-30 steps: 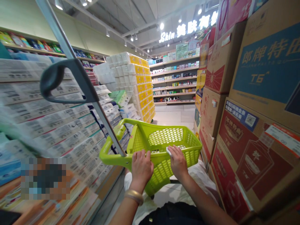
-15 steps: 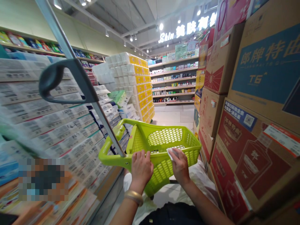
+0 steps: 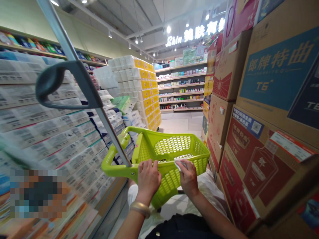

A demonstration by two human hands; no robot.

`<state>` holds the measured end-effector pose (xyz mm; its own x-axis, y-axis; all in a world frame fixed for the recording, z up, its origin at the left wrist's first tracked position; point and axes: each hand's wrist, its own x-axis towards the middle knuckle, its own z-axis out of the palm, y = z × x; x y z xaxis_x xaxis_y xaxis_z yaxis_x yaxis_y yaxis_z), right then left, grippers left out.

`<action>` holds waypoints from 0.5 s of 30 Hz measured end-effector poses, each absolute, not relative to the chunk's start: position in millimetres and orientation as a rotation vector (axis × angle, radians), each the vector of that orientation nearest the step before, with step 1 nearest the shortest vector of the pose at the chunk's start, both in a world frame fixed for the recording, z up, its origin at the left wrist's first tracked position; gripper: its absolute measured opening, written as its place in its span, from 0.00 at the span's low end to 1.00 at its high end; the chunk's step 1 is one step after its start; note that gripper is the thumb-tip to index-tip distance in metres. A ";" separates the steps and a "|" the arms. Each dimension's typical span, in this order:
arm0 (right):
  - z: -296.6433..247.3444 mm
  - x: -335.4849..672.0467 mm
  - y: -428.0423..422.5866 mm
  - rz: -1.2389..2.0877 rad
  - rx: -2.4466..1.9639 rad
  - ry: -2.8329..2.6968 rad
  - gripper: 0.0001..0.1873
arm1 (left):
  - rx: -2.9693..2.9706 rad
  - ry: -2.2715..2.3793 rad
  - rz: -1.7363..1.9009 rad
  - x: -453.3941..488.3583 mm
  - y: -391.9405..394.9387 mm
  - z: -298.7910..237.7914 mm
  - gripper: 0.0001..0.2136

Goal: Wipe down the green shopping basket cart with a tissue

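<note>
On the basket at six o'clock, my left hand is hooking the rim; at five, my right hand is curling tighter around the tissue, probably narrowing contact.

Hands near each other, fingers curled

The person's left hand shows its back, the fingers close together and bent forward over the knuckles. Its wrist and left forearm trail behind it, slanting outward. The right hand is level with it, near but not touching, its fingers curled in a pinch and tips angled toward the left hand. Behind it, the right forearm slants outward too, so both arms converge forward.
</note>
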<state>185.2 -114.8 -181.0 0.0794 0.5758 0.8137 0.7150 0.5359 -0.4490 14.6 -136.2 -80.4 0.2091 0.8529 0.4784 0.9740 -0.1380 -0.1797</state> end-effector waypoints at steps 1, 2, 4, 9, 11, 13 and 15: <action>-178.9 179.7 -116.2 -0.128 -1.113 -1.613 0.23 | -2.044 -1.690 -0.368 14.4 -135.4 -81.1 0.13; -176.2 173.3 -118.0 -0.107 -1.088 -1.649 0.24 | -2.047 -1.687 -0.375 14.0 -134.7 -81.7 0.13; -171.5 163.0 -120.8 -0.081 -1.031 -1.728 0.25 | -2.062 -1.677 -0.383 12.7 -133.4 -82.9 0.13; -181.0 181.3 -116.2 -0.099 -1.107 -1.664 0.24 | -2.083 -1.662 -0.388 8.6 -131.4 -85.1 0.15; -188.3 192.5 -112.2 -0.106 -1.168 -1.578 0.22 | -2.087 -1.664 -0.398 8.0 -130.7 -85.3 0.14; -191.2 193.7 -110.7 -0.094 -1.188 -1.545 0.21 | -2.088 -1.667 -0.405 7.8 -129.9 -85.2 0.14; -189.3 185.5 -111.8 -0.067 -1.153 -1.607 0.23 | -2.088 -1.669 -0.407 7.7 -129.2 -84.9 0.13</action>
